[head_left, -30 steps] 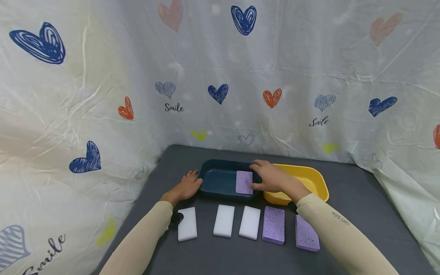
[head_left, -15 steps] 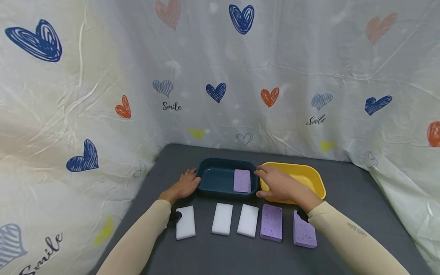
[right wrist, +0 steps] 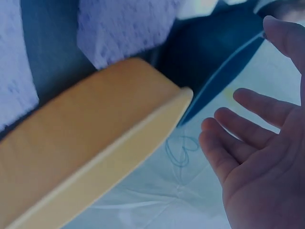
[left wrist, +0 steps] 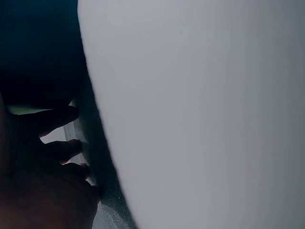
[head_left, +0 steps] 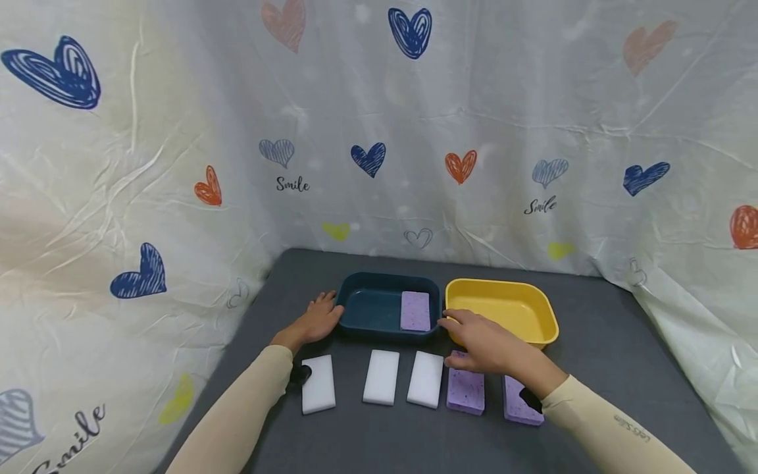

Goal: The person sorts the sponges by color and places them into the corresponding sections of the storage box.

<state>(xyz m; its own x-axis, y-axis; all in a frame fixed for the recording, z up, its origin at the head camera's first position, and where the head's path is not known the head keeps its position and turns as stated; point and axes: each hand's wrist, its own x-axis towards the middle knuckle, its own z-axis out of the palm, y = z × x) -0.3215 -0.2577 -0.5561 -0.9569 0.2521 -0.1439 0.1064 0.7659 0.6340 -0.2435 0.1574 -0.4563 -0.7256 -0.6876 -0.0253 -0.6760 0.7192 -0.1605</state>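
Observation:
My left hand (head_left: 318, 318) rests at the left end of the dark blue tray (head_left: 370, 332), thumb by its rim and fingers extended. Inside that tray, toward its right end, lies a purple sponge (head_left: 416, 311). My right hand (head_left: 482, 341) hovers with spread fingers and nothing in them, over the front left corner of the yellow tray (head_left: 533, 316) and the far end of a purple speckled sponge (head_left: 466, 395). The right wrist view also shows the right hand (right wrist: 267, 143) empty, fingers loosely bent. In the left wrist view, a large white surface (left wrist: 190, 95) fills most of the picture.
A front row holds a left white sponge (head_left: 318, 385), a middle white sponge (head_left: 381, 377), a right white sponge (head_left: 425, 380), then two purple ones, the outer purple sponge (head_left: 521, 403) partly under my right wrist. A heart-print curtain (head_left: 379, 131) hangs behind the grey table (head_left: 379, 441).
My right hand has drawn back from beside the sponge in the blue tray, moving right and then nearer, over the front purple sponge. My left hand stays at the blue tray.

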